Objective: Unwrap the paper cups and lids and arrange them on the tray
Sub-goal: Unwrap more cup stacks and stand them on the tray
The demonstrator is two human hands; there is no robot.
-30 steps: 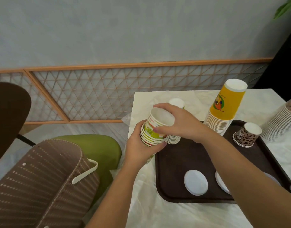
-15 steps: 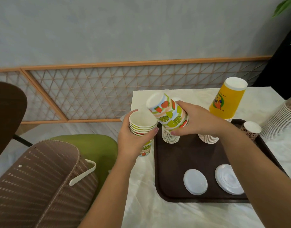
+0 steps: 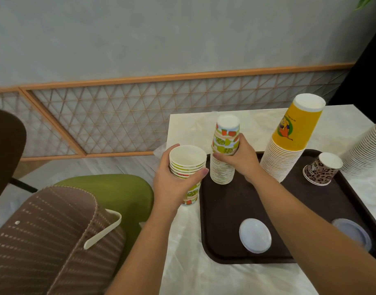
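My left hand (image 3: 176,184) grips a short stack of fruit-print cups (image 3: 187,165), mouths up, just left of the dark brown tray (image 3: 225,220). My right hand (image 3: 241,158) holds one fruit-print cup (image 3: 227,135) upside down on top of an inverted stack of the same cups (image 3: 222,173) at the tray's far left corner. A tall yellow cup stack (image 3: 289,137) and a single leopard-print cup (image 3: 322,169) also stand inverted on the tray. Two white lids (image 3: 255,235) (image 3: 350,233) lie near the tray's front edge; my right forearm hides part of the right one.
Another cup stack (image 3: 367,152) lies tilted on the table at the far right. Clear plastic wrap (image 3: 193,252) covers the white table. A brown woven bag (image 3: 44,241) and a green chair seat (image 3: 119,194) sit left of the table. A lattice wall panel runs behind.
My right hand pulled the top cup off the stack in my left hand, turned it upside down and brought it onto the inverted stack on the tray. My left hand stayed about where it was.
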